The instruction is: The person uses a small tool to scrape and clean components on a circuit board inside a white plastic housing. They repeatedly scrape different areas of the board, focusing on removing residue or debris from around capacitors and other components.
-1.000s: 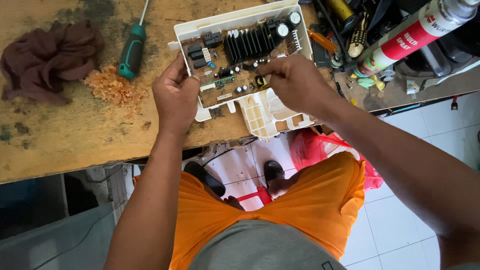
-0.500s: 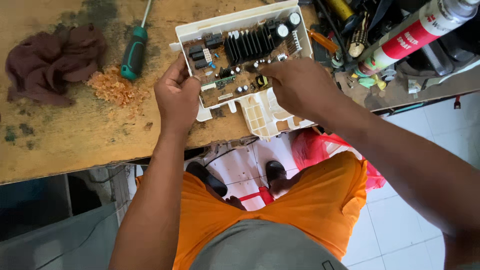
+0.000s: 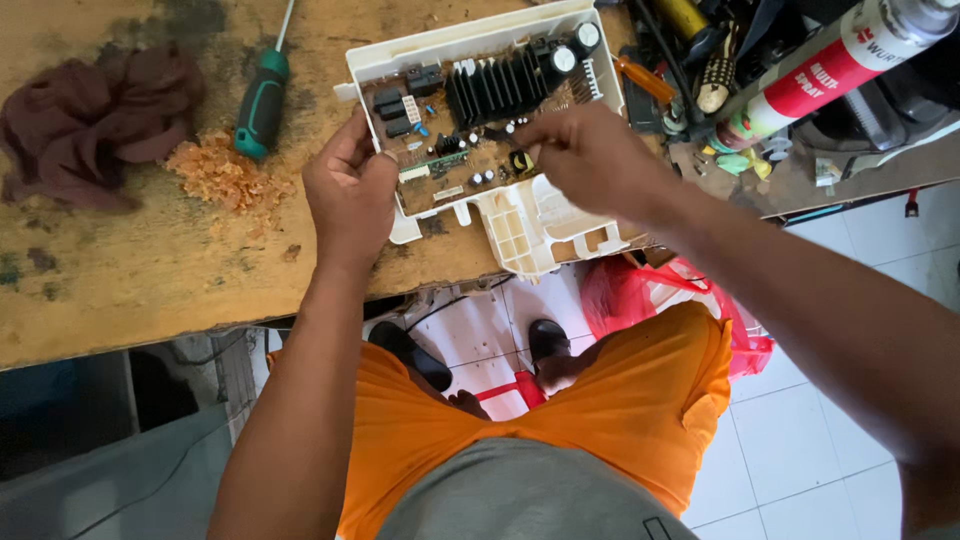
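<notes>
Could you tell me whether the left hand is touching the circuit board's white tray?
Touching: the head view shows the left hand gripping the white tray at its left edge.

The person is wearing a loose orange short-sleeved shirt [image 3: 600, 420] of soft cloth, showing from about five to seven o'clock in the head view and creasing into folds toward the middle. Below it, at six o'clock, grey fabric shorts or trousers [image 3: 520, 505] are showing, with a small dark outlined mark at the right edge. Both forearms are going bare, with no watch, ring or glove showing on the left hand [image 3: 350, 195] or right hand [image 3: 600, 160]. Dark footwear [image 3: 548, 340] is showing near the centre.
</notes>
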